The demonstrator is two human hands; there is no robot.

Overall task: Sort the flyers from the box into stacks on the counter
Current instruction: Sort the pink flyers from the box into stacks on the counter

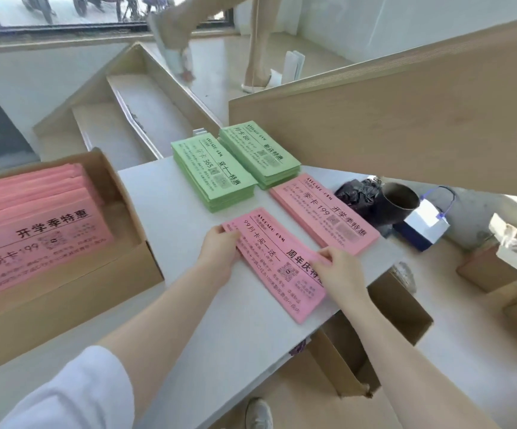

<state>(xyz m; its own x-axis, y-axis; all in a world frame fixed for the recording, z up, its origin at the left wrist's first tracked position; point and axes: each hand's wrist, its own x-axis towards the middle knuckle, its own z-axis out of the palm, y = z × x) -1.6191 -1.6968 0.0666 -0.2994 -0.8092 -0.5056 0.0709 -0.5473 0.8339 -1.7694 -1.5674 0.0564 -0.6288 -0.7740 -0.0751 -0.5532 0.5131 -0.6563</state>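
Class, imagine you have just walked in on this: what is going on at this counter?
A person is sorting flyers. Both hands, left hand and right hand, hold the near pink stack on the white counter. Beyond it lie another pink stack and two green stacks. The cardboard box at left still contains pink flyers.

box (65, 283) cut by left edge | flyers' (277, 261) small print blurred, perhaps unreadable
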